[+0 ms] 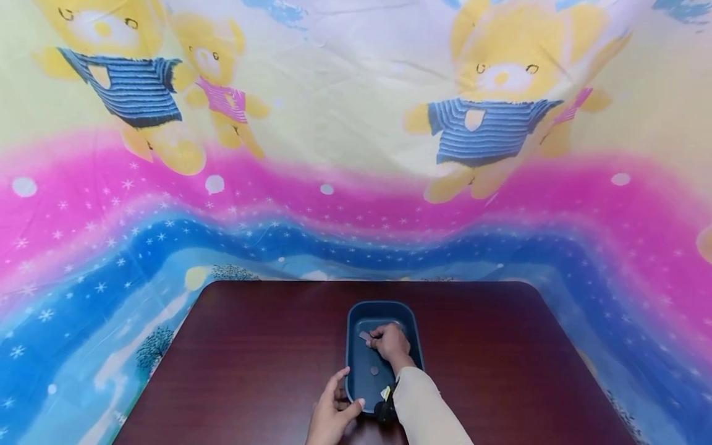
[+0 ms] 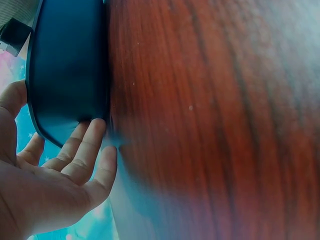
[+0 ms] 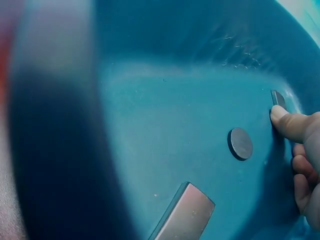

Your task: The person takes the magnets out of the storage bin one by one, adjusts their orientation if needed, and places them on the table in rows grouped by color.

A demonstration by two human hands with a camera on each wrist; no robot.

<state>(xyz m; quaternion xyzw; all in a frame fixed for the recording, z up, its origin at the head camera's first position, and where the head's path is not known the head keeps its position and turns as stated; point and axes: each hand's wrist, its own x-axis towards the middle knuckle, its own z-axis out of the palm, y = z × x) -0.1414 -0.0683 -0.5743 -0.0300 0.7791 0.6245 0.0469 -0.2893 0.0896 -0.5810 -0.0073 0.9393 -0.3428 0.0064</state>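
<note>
A deep blue rectangular container (image 1: 350,334) with rounded corners stands on the table. My right hand (image 1: 391,343) reaches inside, its thumb and finger pinching a small flat grey piece (image 3: 278,98) near the far end. On the container's floor lies a round grey disc (image 3: 241,144), between that hand and the near end. Closer to the right wrist camera is a flat rectangular metal bar (image 3: 187,215). My left hand (image 1: 332,411) holds the container's near left corner, thumb at the rim and other fingers against the outer wall. The piece's lower part is hidden by the thumb.
The dark reddish wooden table (image 1: 267,352) extends to both sides of the container. Behind it hangs a colourful cloth (image 1: 345,136) printed with bears. A black wrist camera (image 1: 385,411) sits under the right sleeve, above the container's near edge.
</note>
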